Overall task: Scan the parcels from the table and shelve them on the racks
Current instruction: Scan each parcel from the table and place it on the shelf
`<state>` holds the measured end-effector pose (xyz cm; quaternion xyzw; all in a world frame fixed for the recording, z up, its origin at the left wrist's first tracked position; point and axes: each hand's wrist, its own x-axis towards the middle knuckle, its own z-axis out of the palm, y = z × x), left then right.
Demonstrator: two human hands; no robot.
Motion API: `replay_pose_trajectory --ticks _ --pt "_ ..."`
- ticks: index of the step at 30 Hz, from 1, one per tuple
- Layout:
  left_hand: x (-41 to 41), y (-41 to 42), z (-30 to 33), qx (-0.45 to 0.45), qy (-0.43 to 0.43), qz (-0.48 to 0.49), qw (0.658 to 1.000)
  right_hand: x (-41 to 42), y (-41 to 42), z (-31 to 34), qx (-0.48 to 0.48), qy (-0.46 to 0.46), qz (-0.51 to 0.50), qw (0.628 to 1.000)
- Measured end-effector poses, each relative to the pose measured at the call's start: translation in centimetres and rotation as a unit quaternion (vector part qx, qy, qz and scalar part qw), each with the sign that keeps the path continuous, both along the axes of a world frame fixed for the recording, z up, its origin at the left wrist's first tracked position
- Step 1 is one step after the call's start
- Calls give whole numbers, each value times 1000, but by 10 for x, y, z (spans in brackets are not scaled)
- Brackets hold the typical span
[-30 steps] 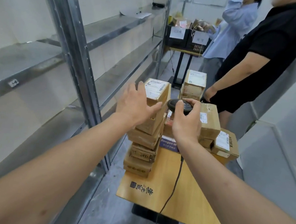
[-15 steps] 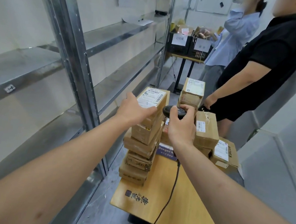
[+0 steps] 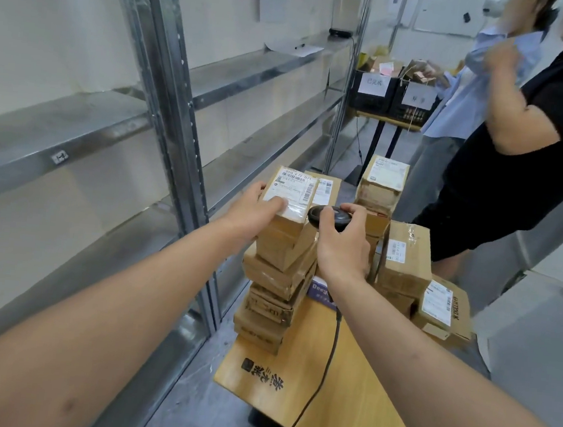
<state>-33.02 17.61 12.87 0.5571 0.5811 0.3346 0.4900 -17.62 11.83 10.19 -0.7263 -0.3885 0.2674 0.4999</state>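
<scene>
Two hands busy: left hand (image 3: 256, 211) now gripping top parcel (image 3: 288, 196), right hand (image 3: 341, 243) clamped on scanner (image 3: 330, 214); scan imminent.

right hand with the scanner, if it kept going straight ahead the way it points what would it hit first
Probably the tall parcel stack just beyond the scanner that the right hand holds; depth is hard to judge from this single view.

Wooden table (image 3: 351, 402), stacked parcels (image 3: 272, 295), cable (image 3: 317, 385)
</scene>
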Motion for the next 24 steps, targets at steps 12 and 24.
replay_pose_trajectory --ticks 12,24 --pt "-27 -24 6 61 -1 -63 996 -3 -6 11 16 -10 60 998" --pt "-98 -89 -11 159 50 -3 986 -34 -35 8 74 36 198 977"
